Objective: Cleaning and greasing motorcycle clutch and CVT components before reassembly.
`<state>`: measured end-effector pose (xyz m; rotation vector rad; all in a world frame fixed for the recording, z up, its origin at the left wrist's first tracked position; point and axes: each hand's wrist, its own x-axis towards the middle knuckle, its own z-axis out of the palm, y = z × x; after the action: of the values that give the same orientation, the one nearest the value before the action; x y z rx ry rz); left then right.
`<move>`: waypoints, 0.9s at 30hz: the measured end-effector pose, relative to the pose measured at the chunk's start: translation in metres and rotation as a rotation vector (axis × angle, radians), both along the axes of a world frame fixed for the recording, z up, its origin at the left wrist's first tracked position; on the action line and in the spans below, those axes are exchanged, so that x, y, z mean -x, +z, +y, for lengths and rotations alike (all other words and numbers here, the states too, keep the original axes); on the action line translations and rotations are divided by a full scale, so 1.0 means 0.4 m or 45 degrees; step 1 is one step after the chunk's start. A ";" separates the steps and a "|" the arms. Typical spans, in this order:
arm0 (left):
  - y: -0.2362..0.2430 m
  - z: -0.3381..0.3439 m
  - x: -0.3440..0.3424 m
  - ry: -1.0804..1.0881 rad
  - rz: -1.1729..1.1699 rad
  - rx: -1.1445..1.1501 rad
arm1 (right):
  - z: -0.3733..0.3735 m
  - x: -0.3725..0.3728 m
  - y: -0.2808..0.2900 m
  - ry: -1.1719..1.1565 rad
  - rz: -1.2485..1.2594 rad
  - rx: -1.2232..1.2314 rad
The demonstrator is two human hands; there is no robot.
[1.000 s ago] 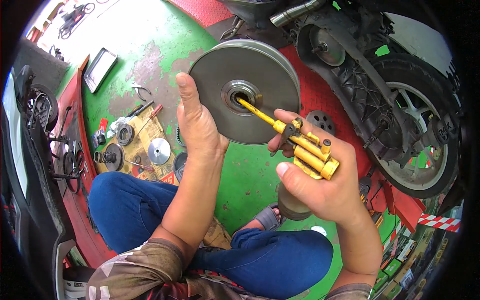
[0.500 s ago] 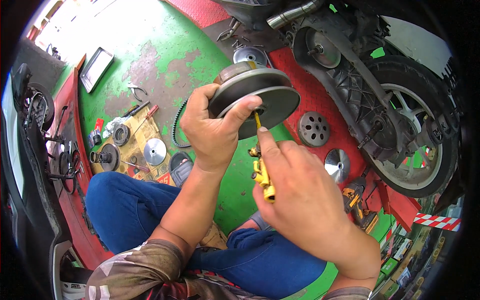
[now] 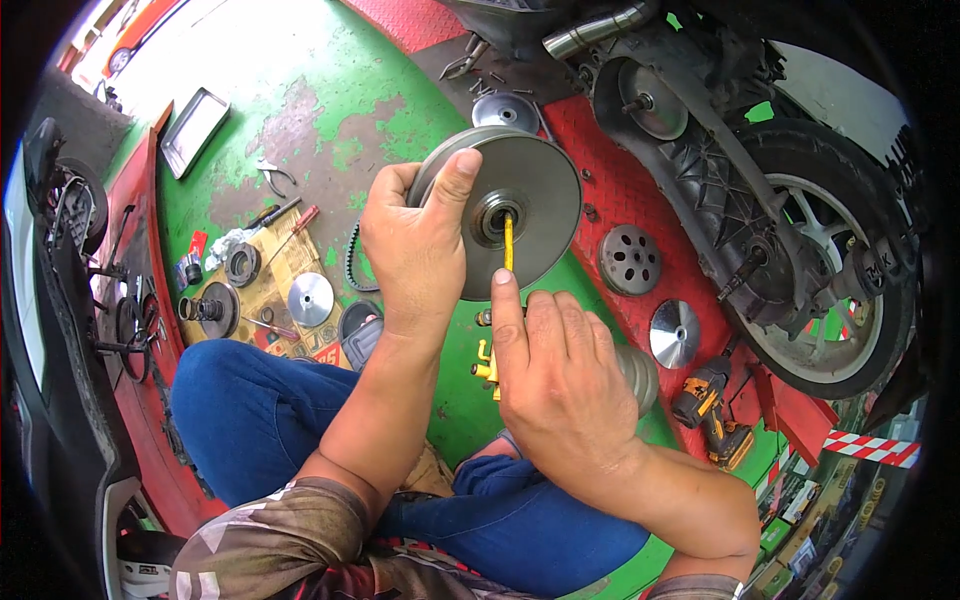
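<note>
left hand (image 3: 420, 250) grips grey metal pulley disc (image 3: 530, 215) at frame centre | right hand (image 3: 560, 380) clasps yellow nozzle tool (image 3: 507, 245), tip seated in hub bore | refitting to scooter not begun

Grey metal pulley (image 3: 530, 205) is gleaming, the tool (image 3: 507, 245) is showing bright yellow, jeans (image 3: 260, 420) are looking blue, floor (image 3: 330, 110) is showing patchy green.

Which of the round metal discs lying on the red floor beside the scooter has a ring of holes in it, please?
The darker perforated disc, lying nearer the pulley in the left hand. The shiny cone-faced disc, closer to the cordless drill, has no holes.
</note>
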<state>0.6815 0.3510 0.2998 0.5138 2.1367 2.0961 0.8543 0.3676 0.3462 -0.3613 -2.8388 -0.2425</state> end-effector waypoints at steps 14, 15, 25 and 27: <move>-0.036 0.017 0.047 -0.565 -0.833 -0.718 | 0.043 -0.010 -0.018 0.113 0.173 0.037; -0.036 0.018 0.047 -0.578 -0.838 -0.735 | 0.046 -0.011 -0.019 0.118 0.209 0.093; -0.031 0.017 0.045 -0.628 -0.838 -0.799 | 0.067 -0.005 0.024 0.240 0.265 0.262; -0.037 0.018 0.048 -0.653 -0.881 -0.848 | 0.069 -0.004 0.032 0.246 0.251 0.270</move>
<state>0.6623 0.3583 0.2848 0.2685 0.8245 2.1727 0.8558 0.3952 0.3592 -0.1410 -2.6843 0.1272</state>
